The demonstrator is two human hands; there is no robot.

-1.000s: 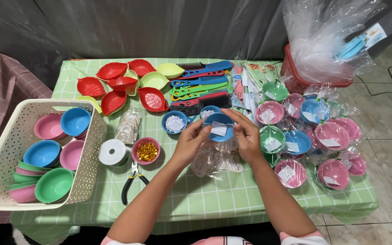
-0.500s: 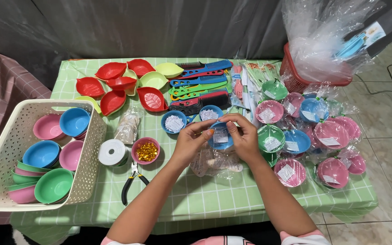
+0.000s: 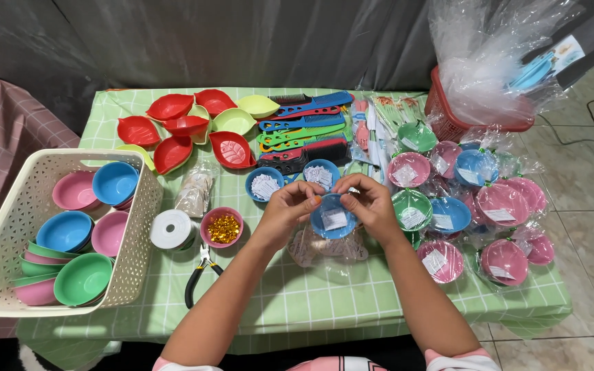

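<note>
- Over a green checked tablecloth (image 3: 311, 302), the left hand (image 3: 287, 209) and right hand (image 3: 372, 206) meet, fingers pinched together on the far rim of a small round blue plastic bowl (image 3: 333, 218) with a white paper slip inside.
- The bowl is held just above a crumpled clear plastic bag (image 3: 324, 246) lying directly beneath both hands.
- Just beyond the hands sit two more blue bowls (image 3: 265, 184) filled with white paper slips.
- To the left of the left hand stand a pink bowl of gold beads (image 3: 222, 227) and a white spool of ribbon (image 3: 172, 229); black-handled pliers (image 3: 199, 271) lie nearer the person.
- Farther left, a cream plastic lattice basket (image 3: 132, 261) holds stacked pink, blue and green bowls.
- Right of the right hand lie wrapped pink, green and blue bowls (image 3: 500, 206) in clear film.
- Beyond the hands are red and lime leaf-shaped dishes (image 3: 187, 127) and coloured plastic combs (image 3: 304, 127).
</note>
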